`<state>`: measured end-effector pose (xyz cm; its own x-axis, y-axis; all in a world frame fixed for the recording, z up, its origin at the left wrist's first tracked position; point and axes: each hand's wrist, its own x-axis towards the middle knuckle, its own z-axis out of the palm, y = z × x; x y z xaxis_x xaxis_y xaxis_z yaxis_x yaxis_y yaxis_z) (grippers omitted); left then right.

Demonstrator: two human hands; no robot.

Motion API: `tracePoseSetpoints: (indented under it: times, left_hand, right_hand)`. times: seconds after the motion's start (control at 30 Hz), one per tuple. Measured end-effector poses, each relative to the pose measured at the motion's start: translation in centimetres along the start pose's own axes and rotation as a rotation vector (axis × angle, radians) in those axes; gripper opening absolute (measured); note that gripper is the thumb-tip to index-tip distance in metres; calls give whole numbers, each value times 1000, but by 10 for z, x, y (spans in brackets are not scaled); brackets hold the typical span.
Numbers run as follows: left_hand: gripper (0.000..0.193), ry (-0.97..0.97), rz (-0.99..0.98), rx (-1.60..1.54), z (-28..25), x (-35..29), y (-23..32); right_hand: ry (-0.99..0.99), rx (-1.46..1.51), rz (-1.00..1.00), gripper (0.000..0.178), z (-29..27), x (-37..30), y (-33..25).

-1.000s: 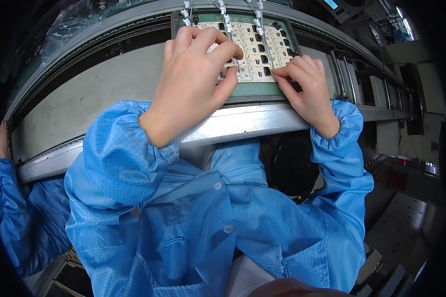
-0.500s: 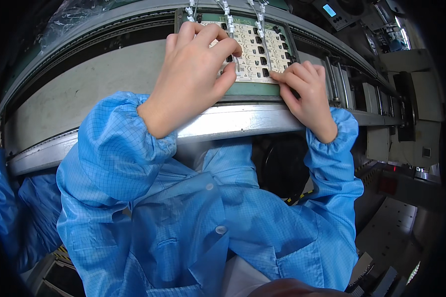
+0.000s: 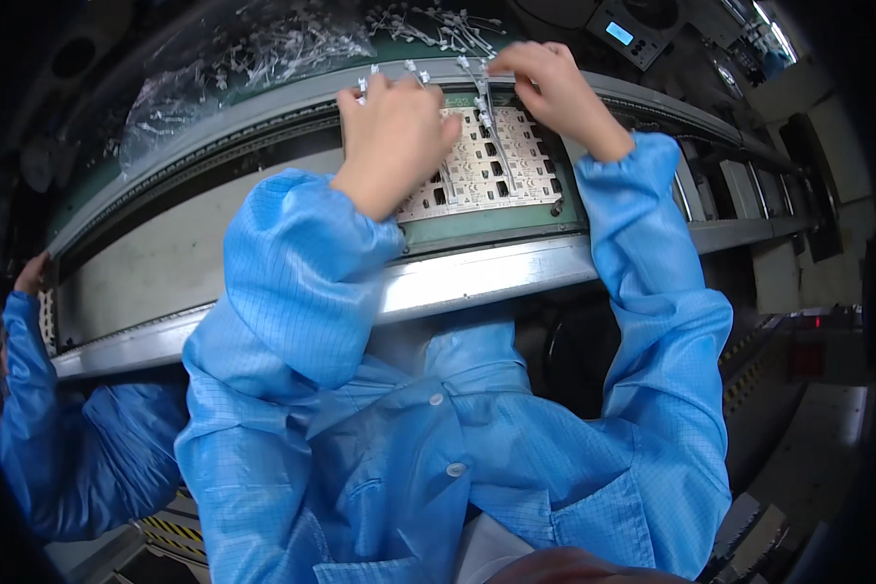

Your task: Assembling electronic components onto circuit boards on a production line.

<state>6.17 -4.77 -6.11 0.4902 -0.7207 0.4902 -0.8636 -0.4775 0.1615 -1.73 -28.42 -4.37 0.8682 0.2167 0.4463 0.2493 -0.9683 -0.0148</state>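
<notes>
The left hand (image 3: pixel 396 141) arches over the left part of a cream circuit board (image 3: pixel 527 156), its grip hidden. The right hand (image 3: pixel 557 90) is at the board's far edge, fingers beside a white-tipped wire (image 3: pixel 483 107). The board lies in a green tray (image 3: pixel 496 228). Beyond, loose wires (image 3: pixel 448 32) lie near a clear bag (image 3: pixel 170 109).

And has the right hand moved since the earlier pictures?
Yes: the right hand moved forward, away from the near metal rail, to the far side of the circuit board.
</notes>
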Motion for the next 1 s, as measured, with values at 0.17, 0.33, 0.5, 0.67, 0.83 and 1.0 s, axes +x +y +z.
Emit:
tracePoseSetpoints:
  times: [0.17,0.33,0.5,0.67,0.83,1.0]
  left_hand:
    - [40,-23,-236,158,16,47,-16]
    - [33,-114,-306,159,26,61,-13]
    - [26,-107,-307,103,36,64,-13]
    - [32,-30,-254,83,48,67,-22]
    - [26,4,-80,-1,52,69,-26]
    - [21,50,122,-120,48,71,-37]
  right_hand:
    - [63,126,-67,47,40,32,29]
    - [-77,-94,-35,29,29,32,23]
    - [-66,98,19,22,24,17,41]
    - [-94,153,102,23,7,6,34]
    - [-107,102,208,26,7,-2,38]
    - [-107,131,205,25,3,-6,42]
